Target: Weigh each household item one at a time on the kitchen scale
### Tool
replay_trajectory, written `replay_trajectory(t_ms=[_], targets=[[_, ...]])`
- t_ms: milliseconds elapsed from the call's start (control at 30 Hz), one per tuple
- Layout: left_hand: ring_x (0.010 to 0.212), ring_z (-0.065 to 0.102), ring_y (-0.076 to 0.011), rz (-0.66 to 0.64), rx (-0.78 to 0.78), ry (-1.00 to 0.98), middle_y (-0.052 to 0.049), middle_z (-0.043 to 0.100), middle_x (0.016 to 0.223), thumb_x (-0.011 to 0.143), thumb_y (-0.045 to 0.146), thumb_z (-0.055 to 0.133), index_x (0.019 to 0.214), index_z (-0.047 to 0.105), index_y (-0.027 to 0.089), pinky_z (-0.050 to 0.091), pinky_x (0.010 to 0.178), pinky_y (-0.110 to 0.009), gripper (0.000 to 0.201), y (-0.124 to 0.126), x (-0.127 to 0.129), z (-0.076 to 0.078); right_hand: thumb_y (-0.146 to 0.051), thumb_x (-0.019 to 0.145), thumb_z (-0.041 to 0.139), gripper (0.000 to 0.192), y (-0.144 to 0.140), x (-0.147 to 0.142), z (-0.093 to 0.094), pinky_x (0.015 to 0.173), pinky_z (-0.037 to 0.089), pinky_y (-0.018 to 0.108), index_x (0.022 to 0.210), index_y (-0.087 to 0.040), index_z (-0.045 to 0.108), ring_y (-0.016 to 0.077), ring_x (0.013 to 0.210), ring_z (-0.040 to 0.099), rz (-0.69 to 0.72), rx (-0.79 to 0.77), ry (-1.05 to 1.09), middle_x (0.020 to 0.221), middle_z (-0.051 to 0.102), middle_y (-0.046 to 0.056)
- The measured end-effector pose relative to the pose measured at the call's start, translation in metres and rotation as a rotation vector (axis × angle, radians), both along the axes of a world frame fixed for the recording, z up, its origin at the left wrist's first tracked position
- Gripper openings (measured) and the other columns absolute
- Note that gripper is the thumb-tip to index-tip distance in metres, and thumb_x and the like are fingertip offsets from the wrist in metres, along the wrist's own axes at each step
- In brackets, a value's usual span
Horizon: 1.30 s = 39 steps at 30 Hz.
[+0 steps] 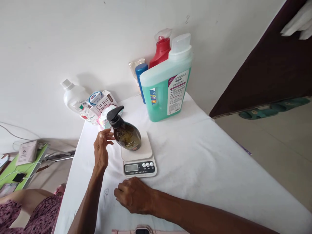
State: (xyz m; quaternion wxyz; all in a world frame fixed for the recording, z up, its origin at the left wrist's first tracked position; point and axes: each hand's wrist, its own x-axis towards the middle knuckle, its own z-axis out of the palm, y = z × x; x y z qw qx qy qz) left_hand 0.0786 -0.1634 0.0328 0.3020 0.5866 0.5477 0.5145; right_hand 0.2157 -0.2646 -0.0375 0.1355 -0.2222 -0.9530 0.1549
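A dark pump bottle point(127, 136) with a black pump head stands on the plate of a white kitchen scale point(140, 156). The scale's small grey display shows no figures I can read. My left hand point(101, 146) is just left of the bottle, fingers apart and pointing at its side. Whether the fingertips touch the bottle I cannot tell. In front of the scale, my right hand point(134, 196) rests on the white cloth point(195, 169), curled into a fist. Nothing shows in that fist.
Behind the scale stand a large green liquid jug point(159, 109), a red bottle point(161, 50) and a blue-capped container point(141, 69). Small boxes point(103, 102) and a white bottle point(74, 96) sit back left. A pink-strapped watch point(142, 230) lies at the front edge. Another person's legs point(36, 204) show lower left.
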Motion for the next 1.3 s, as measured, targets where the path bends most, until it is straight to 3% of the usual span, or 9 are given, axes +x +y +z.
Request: replay_trajectory(t_ms=[133,267,700,1033,1167,1300], targets=[[0.062,0.059,-0.0141,0.131,-0.084,0.017,-0.003,0.066,0.074,0.095,0.067,0.058,0.089,0.067,0.016,0.045,0.058,-0.026,0.052,0.008,-0.02,-0.044,-0.014,0.094,0.057,0.008,-0.001,0.002,0.0,0.047,0.018,0.033,0.097,-0.018,0.063,0.017,0.069,0.064,-0.003,-0.015,0.016,0.086,0.071,0.003],[0.061,0.057,-0.0134,0.117,-0.121,0.104,-0.001,0.066,0.072,0.091,0.052,0.065,0.084,0.066,0.018,0.046,0.062,-0.027,0.035,0.011,-0.025,-0.059,-0.012,0.093,0.057,0.008,-0.001,0.002,-0.002,0.049,0.018,0.033,0.095,-0.018,0.061,0.0168,0.068,0.062,0.001,-0.007,0.012,0.086,0.07,0.004],[0.063,0.059,-0.0146,0.068,-0.155,0.082,0.0,0.066,0.072,0.088,0.045,0.067,0.087,0.068,0.019,0.047,0.064,-0.028,0.027,0.012,-0.024,-0.066,-0.01,0.096,0.056,0.014,-0.009,0.001,-0.025,0.055,0.025,0.035,0.087,-0.02,0.058,0.0167,0.067,0.058,-0.041,0.028,0.084,0.08,0.065,0.002],[0.064,0.06,-0.0149,0.067,-0.158,0.111,-0.001,0.067,0.074,0.09,0.046,0.067,0.089,0.069,0.019,0.048,0.065,-0.028,0.028,0.012,-0.025,-0.066,-0.012,0.097,0.056,0.014,-0.007,0.0,-0.023,0.055,0.023,0.034,0.086,-0.02,0.057,0.0156,0.066,0.057,-0.035,0.015,0.099,0.08,0.066,0.002],[0.072,0.065,-0.0177,0.087,-0.078,0.036,-0.006,0.071,0.087,0.098,0.063,0.055,0.1,0.068,0.019,0.05,0.065,-0.03,0.046,0.004,-0.022,-0.058,-0.013,0.097,0.056,0.012,-0.006,0.0,-0.02,0.055,0.022,0.034,0.088,-0.02,0.058,0.0157,0.067,0.058,-0.034,0.01,0.071,0.081,0.067,0.002],[0.106,0.069,-0.0261,0.0,0.159,0.075,-0.013,0.071,0.118,0.096,0.074,0.053,0.129,0.063,0.02,0.054,0.091,-0.04,0.063,-0.01,-0.008,-0.034,-0.013,0.098,0.054,0.011,-0.005,0.0,-0.015,0.055,0.02,0.034,0.091,-0.019,0.059,0.0155,0.068,0.059,-0.028,0.008,0.071,0.082,0.069,0.003]])
